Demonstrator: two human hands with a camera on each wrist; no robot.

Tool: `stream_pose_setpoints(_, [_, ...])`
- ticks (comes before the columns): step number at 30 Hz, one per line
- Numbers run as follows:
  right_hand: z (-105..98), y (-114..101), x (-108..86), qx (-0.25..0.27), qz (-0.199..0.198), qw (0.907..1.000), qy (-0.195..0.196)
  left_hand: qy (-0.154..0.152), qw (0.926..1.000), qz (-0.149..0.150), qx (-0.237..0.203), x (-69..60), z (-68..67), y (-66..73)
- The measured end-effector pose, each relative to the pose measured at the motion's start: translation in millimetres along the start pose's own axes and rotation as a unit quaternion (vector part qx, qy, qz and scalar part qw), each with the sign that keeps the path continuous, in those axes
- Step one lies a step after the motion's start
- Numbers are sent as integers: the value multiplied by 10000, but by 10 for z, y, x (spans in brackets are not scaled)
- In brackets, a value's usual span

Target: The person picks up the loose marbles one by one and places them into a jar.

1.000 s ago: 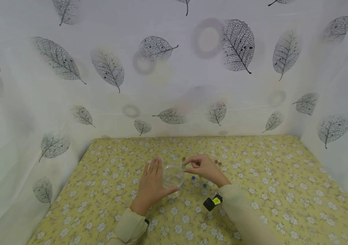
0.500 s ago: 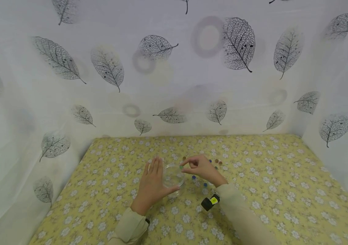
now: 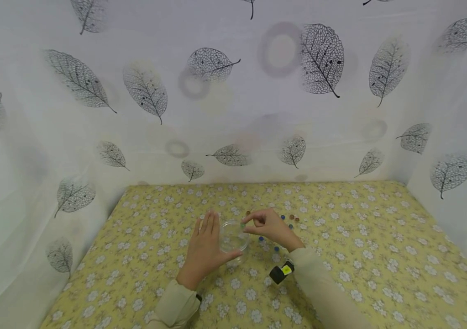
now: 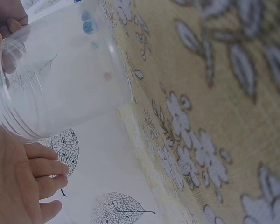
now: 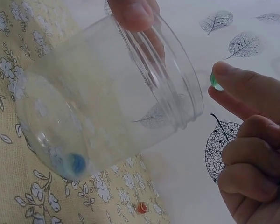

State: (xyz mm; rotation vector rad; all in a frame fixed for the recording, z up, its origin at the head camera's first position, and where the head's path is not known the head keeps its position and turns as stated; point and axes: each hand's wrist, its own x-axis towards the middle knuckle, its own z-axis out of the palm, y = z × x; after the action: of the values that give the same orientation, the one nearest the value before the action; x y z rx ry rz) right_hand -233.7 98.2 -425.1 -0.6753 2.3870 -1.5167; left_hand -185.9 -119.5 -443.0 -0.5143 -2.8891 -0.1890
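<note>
A clear plastic jar stands upright on the yellow flowered cloth. My left hand lies along its left side, fingers straight and thumb spread across the near side, touching near the rim. Between thumb and index finger, my right hand pinches a green glass marble just beside the jar's mouth; its other fingers are curled in. A blue marble shows at the jar's base in the right wrist view; I cannot tell whether it lies inside. Blue marbles also appear through the jar in the left wrist view.
Loose marbles lie on the cloth: a blue marble and another blue marble right of the jar, an amber marble with others beyond the right hand. A leaf-printed white curtain encloses the back and sides.
My right hand has shifted slightly left, bringing the green marble closer over the jar's rim. My left hand stays in place beside the jar.
</note>
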Motion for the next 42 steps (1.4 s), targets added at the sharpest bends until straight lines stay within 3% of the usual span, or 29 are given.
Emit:
stream_pose_setpoints(26, [-30,29,5,32,7,10000,38,-115,9999,-59,-106,-8,-22,12])
stream_pose_setpoints(35, [-143,37,-29,-174,-140,9995,226,-133,9997,-105,-197,-3,-12,7])
stream_pose_setpoints(42, [-269,69,-87,-295,22,9986,429,-180,9993,-131,-287,5,-6,1])
